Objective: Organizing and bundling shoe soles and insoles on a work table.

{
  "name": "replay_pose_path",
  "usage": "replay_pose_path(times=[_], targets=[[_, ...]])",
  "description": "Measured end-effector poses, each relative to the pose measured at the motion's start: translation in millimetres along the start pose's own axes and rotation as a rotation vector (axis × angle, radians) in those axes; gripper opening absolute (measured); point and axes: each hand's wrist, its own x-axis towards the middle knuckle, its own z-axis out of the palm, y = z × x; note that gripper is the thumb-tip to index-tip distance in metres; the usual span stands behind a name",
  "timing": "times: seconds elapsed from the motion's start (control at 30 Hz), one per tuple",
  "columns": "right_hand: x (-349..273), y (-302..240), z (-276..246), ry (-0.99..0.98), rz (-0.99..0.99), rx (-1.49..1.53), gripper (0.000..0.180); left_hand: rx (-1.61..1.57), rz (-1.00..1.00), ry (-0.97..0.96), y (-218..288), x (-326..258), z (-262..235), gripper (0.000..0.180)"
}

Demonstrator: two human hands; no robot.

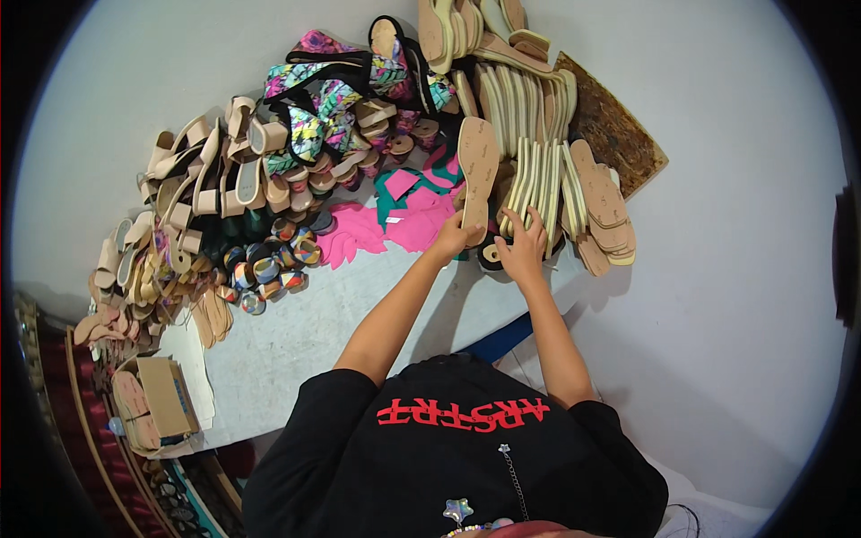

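Head cam: left hand point(456, 240), right of centre in frame, has a tan insole point(478, 170) pinched at its lower end between thumb and fingers. Insole stands roughly upright, printed face toward camera, long axis running up the frame. Right hand point(523, 244) is just right of it, thumb and fingers apart, fingertips at the lower ends of the front row of soles point(536, 179). Can't tell if it grips any of them.

Front row is packed on edge, cream edges showing. Second row point(520, 99) sits above it in frame, more soles piled at top. Loose soles point(599, 197) overlap to the right, next to a brown board point(619, 125). Black round part point(491, 255) with a pale centre is near the right thumb.

Pink pieces point(417, 229) lie left of the held insole, overlapping teal pieces point(387, 193) on the pale table point(359, 300). Patterned sandals point(323, 117) pile up top centre; beige heeled shoes point(256, 139) heap upper left. Open cardboard box point(170, 399) at lower left.
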Motion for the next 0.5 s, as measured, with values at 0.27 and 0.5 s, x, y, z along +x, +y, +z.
replay_pose_path(times=[0.27, 0.5], targets=[[-30, -36, 9, 0.173, -0.076, 0.092, 0.042, 0.009, 0.093, 0.056, -12, -62, -41, 0.056], [-77, -65, 53, -0.006, -0.118, 0.556, 0.042, -0.146, -0.011, 0.016, -33, -128, -51, 0.048]])
